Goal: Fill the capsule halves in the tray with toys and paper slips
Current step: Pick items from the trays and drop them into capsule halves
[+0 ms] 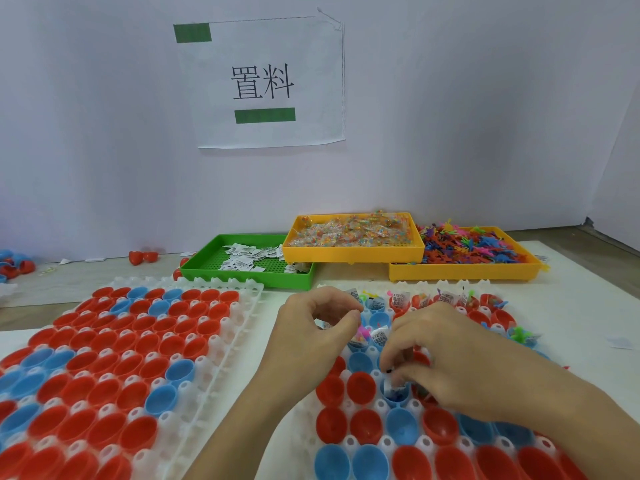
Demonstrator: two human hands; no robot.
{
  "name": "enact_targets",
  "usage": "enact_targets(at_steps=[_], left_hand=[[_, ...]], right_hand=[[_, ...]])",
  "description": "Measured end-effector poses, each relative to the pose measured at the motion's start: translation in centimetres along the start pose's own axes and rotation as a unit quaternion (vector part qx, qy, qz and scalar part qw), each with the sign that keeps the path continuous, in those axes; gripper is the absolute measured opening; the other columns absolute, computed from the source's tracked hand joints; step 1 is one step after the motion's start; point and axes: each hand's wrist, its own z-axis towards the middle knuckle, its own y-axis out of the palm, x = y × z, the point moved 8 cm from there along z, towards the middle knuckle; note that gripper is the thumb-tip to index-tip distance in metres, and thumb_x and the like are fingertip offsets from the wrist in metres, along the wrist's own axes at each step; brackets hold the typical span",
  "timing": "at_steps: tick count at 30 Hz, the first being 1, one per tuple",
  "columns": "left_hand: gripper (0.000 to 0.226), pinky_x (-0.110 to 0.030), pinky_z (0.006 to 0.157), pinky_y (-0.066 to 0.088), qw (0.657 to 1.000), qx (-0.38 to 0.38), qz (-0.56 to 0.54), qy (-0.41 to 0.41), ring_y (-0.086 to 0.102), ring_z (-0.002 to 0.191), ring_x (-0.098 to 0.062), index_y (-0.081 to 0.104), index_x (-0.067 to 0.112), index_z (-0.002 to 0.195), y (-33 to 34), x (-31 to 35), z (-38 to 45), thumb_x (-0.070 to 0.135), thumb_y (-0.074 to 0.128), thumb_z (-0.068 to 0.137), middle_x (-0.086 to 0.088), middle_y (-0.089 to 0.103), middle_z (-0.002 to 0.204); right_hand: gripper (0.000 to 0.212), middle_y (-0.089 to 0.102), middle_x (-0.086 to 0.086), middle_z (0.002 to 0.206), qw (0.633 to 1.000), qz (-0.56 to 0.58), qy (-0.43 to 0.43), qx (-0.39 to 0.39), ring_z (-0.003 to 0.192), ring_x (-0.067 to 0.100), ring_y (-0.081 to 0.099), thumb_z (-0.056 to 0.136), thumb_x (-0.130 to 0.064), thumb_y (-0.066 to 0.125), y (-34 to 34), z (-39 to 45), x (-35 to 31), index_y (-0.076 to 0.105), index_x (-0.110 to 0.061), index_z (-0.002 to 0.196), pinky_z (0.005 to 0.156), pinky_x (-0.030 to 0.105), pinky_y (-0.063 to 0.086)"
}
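Two white trays hold red and blue capsule halves. The right tray (349,441) lies under both hands; its far rows hold toys and paper slips, its near rows are bare cups. My right hand (446,355) pinches a paper slip (394,382) over a blue capsule half (396,393). My left hand (311,327) hovers with curled fingers above the tray's left part and holds small items that I cannot identify. A filled half with a pink toy and slip (369,336) sits between the hands.
The left tray (221,351) holds only bare capsule halves. Behind stand a green bin of paper slips (242,271), a yellow bin of bagged toys (353,252) and a yellow bin of coloured figures (464,270). Loose red halves (142,256) lie by the wall.
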Motion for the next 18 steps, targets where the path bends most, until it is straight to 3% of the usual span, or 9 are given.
enact_targets(at_steps=[6, 12, 18], left_hand=[[0.017, -0.023, 0.072, 0.057, 1.0, 0.002, -0.001, -0.001, 0.066, 0.075, -0.005, 0.075, 0.025, 0.08, -0.1, -0.1, 0.0, 0.011, 0.068, 0.086, 0.01, 0.072, 0.077], [0.017, -0.016, 0.068, 0.053, 1.0, 0.003, 0.001, 0.002, 0.065, 0.076, -0.005, 0.074, 0.026, 0.08, -0.1, -0.3, 0.1, 0.012, 0.068, 0.086, 0.011, 0.072, 0.077], [0.021, -0.014, 0.063, 0.05, 0.999, 0.032, 0.003, 0.011, 0.065, 0.078, -0.003, 0.074, 0.027, 0.078, -0.8, -0.7, 0.3, 0.01, 0.066, 0.087, 0.013, 0.072, 0.077]], right_hand=[[0.01, 0.065, -0.025, 0.087, 1.0, -0.005, 0.006, 0.024, 0.091, -0.005, 0.06, 0.092, -0.026, 0.069, -0.6, -0.1, 0.3, 0.074, -0.034, 0.094, 0.083, 0.022, 0.053], [0.013, 0.066, -0.025, 0.086, 1.0, -0.01, 0.003, 0.012, 0.088, -0.006, 0.061, 0.094, -0.024, 0.066, 0.0, 0.3, 0.3, 0.076, -0.032, 0.094, 0.082, 0.021, 0.053], [0.009, 0.068, -0.026, 0.087, 0.999, 0.01, 0.004, 0.05, 0.088, -0.006, 0.062, 0.092, -0.033, 0.067, -1.1, 0.1, 0.4, 0.075, -0.035, 0.094, 0.079, 0.016, 0.051]])
